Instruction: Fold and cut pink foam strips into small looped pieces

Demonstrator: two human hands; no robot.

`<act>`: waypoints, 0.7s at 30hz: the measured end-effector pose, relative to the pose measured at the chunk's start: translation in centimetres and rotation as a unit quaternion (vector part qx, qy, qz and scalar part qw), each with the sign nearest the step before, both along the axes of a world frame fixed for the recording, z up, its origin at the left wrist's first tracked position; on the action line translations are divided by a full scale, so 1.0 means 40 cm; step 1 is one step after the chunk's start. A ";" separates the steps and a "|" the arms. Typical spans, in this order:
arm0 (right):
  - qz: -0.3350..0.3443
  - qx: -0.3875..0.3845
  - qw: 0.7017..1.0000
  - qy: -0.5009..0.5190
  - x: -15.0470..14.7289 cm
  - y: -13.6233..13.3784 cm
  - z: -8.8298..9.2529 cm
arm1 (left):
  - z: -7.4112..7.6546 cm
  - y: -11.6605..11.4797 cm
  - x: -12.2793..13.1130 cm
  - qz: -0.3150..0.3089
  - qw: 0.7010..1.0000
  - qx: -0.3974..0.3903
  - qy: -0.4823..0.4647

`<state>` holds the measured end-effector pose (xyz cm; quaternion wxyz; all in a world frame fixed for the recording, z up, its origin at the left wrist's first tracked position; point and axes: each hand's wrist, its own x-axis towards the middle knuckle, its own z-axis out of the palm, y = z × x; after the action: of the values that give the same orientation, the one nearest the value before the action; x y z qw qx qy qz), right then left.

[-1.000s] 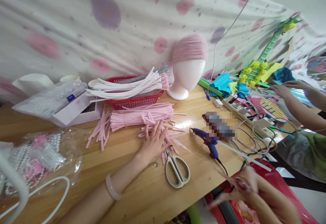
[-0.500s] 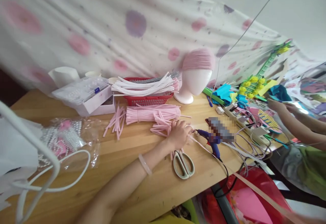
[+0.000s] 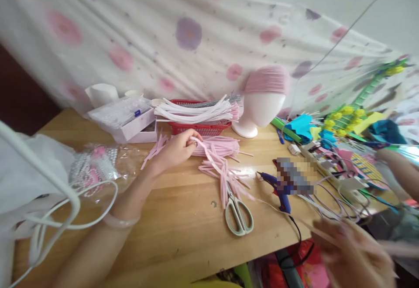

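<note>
My left hand (image 3: pixel 180 148) pinches one end of a thin pale pink ribbon (image 3: pixel 211 158) between thumb and finger, above the pink pipe cleaners (image 3: pixel 225 147). From there the ribbon runs slack over the short pink pieces (image 3: pixel 224 179) and across the table to the lower right. My right hand (image 3: pixel 355 251), smeared by motion, is closed around the ribbon off the table's front edge. Scissors with pale handles (image 3: pixel 239 220) lie between the hands, their blades partly under pink pieces. A blue glue gun (image 3: pixel 283 198) rests to their right.
A red basket (image 3: pixel 203 128) holds white and grey stems. Beside it stands a white foam head (image 3: pixel 263 107) with a pink wrap. Bagged beads (image 3: pixel 94 166) and a white cable (image 3: pixel 111 209) lie left. Power strips (image 3: pixel 340 179) and another person's arm (image 3: pixel 399 170) are right.
My left hand has moved left and away from the scissors, drawing the ribbon end over the pipe cleaners. My right hand has come up into view at lower right. The ribbon has gone slack.
</note>
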<state>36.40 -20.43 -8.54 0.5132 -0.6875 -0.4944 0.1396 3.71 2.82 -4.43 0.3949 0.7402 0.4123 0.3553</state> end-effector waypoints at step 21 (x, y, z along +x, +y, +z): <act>0.413 -0.228 0.875 0.114 -0.372 0.283 -0.054 | -0.134 -0.278 -0.140 0.034 0.949 -0.315 -0.004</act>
<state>21.52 -9.10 -10.68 0.2912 -0.4980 -0.6259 0.5249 -1.91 -8.29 -9.79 0.5973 0.5621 0.5265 0.2239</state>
